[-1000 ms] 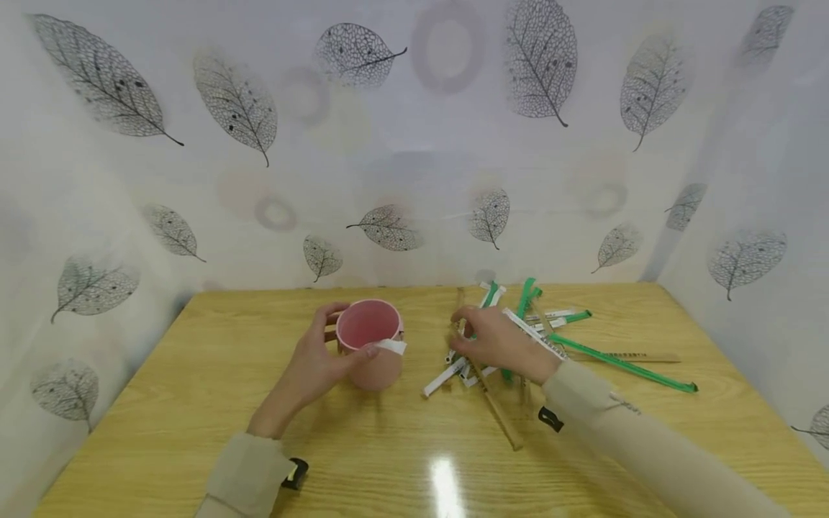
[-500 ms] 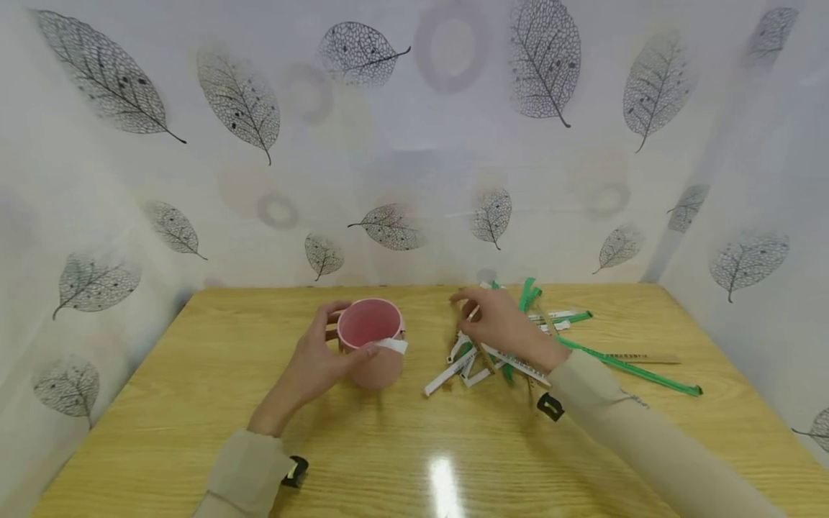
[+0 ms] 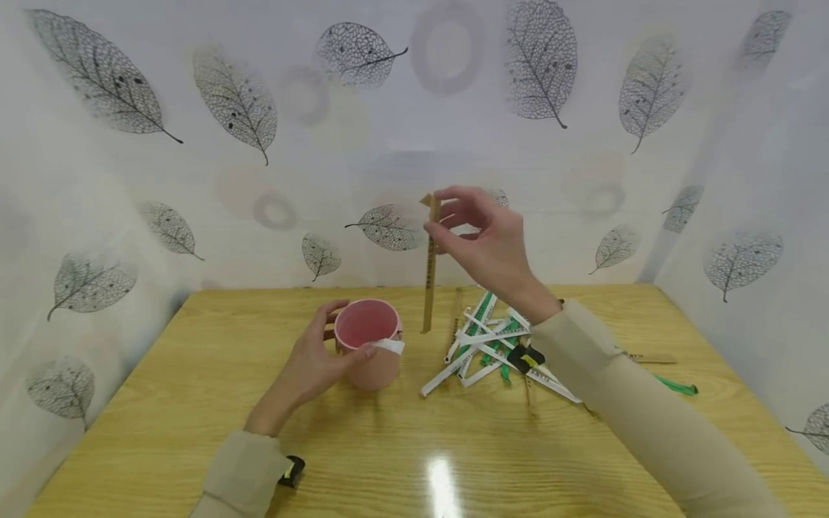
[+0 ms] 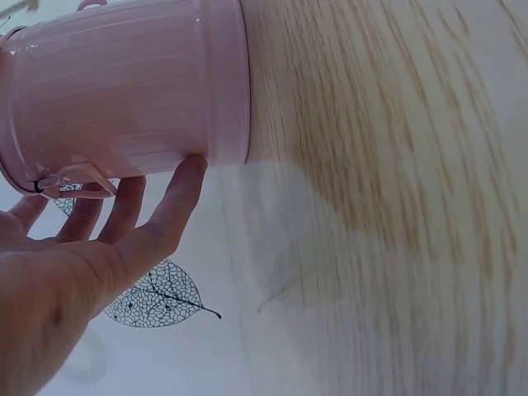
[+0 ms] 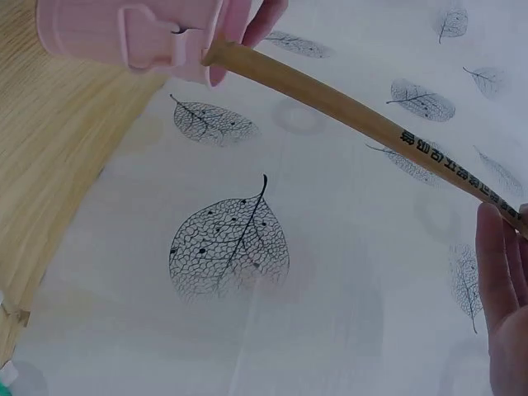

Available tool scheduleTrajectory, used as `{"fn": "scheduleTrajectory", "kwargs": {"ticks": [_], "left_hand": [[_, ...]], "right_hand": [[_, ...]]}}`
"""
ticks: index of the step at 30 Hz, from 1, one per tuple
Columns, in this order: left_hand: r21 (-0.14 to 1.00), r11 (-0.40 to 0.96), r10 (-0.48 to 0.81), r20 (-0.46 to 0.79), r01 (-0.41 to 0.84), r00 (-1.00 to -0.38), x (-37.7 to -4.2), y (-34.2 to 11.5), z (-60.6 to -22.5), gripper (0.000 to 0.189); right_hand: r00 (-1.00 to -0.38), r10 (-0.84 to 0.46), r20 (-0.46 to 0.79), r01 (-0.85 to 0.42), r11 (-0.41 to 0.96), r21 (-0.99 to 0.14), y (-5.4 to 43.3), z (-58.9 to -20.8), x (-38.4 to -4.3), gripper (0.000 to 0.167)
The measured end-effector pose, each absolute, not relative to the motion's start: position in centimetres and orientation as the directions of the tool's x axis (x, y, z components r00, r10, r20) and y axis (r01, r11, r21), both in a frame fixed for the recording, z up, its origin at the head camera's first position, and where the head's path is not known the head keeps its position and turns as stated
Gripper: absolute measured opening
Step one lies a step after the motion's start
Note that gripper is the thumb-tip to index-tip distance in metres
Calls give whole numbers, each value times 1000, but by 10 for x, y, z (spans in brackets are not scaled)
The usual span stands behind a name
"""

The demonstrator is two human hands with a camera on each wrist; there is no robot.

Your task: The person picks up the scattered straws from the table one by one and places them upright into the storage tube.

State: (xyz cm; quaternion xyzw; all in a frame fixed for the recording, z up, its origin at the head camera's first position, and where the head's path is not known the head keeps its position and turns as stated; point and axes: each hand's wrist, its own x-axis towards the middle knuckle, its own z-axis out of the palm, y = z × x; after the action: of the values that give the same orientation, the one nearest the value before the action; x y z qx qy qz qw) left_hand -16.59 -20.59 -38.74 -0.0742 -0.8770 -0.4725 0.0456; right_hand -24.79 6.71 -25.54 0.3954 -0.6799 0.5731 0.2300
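A small pink metal bucket (image 3: 374,373) stands on the wooden table, a white tab (image 3: 391,347) at its rim. My left hand (image 3: 317,360) holds it from the left, thumb in front and fingers round the far side; in the left wrist view, fingertips touch its ribbed wall (image 4: 124,82). Raised to the right of the bucket, my right hand (image 3: 488,234) pinches a brown paper-wrapped straw (image 3: 430,277) near its top. The straw hangs almost upright, its lower end close over the table. Dark printed characters run along its wrapper (image 5: 330,103) in the right wrist view.
Under my right forearm lies a loose pile of white wrapped straws (image 3: 443,376), with green ones (image 3: 479,313) and brown ones (image 3: 457,316) among them. A green end (image 3: 676,385) sticks out at the right. Leaf-patterned cloth (image 3: 401,180) rises behind the table (image 3: 363,460).
My right hand has come up out of the pile and slightly left, lifting a brown wrapped straw clear of the others. My left hand and the bucket have stayed in place.
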Motion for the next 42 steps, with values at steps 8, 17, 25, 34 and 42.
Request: {"fn": "scheduleTrajectory", "kwargs": {"ticks": [8,17,25,34,42], "left_hand": [[836,523,96,136,166,-986,-166,-206,-386,82],[842,517,105,117,155,-988,-166,-206,-386,82],[843,514,115,117,160,-986,-168,-207,-385,82],[847,507,118,117,161,-986,-169,-206,-385,81],[851,495,117,134,175,-984,-169,-206,-386,81]], "right_hand": [[-481,-219,849,-854,-103,-511,36,-250,-251,36],[-521,-300,799,-831,-34,-555,19,-286,-265,33],[-487,-408,772,-860,69,-506,14,-319,-271,32],[-510,-473,718,-837,77,-542,16,-339,-271,34],[-537,-509,673,-821,133,-555,35,-337,-267,47]]}}
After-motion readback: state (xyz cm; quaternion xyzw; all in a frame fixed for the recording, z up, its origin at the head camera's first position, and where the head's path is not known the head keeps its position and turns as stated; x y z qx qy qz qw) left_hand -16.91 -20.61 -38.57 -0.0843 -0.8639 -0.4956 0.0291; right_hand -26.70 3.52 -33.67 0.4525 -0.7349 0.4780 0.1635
